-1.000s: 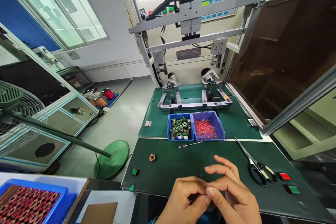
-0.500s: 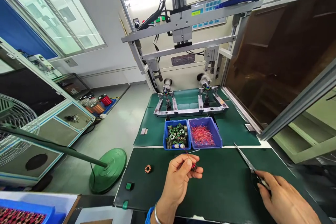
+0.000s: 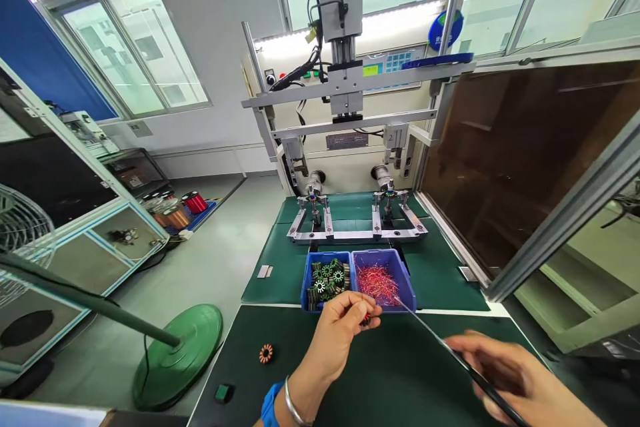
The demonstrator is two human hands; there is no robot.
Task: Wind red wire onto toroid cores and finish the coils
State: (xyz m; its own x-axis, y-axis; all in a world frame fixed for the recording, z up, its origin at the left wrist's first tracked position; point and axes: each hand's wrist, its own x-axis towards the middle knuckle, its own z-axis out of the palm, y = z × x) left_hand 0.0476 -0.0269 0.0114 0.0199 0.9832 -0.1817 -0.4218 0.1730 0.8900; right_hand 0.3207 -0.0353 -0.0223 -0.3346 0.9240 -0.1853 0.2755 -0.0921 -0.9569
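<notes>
My left hand (image 3: 336,333) is raised over the green mat (image 3: 390,373), its fingers pinched on a small dark wound part with red wire (image 3: 367,317). My right hand (image 3: 520,380) is blurred at the lower right and grips a pair of scissors (image 3: 440,343), whose long blades point up-left toward the pinched part. Just behind the left hand stand two blue bins: one (image 3: 306,281) holds several green-and-black wound cores, the other (image 3: 407,287) holds red wire scraps. A single copper-wound ring (image 3: 266,353) lies on the mat to the left.
A winding machine with two spindle fixtures (image 3: 350,213) and a metal frame stands at the back. An open brown-tinted door (image 3: 520,160) is on the right. A green button (image 3: 223,392) sits at the mat's left edge. A fan on a green stand (image 3: 170,353) is on the floor left.
My right hand picked the scissors up off the mat and swung their blades toward the left hand. The left hand stayed pinched on the small part. The view tilted upward.
</notes>
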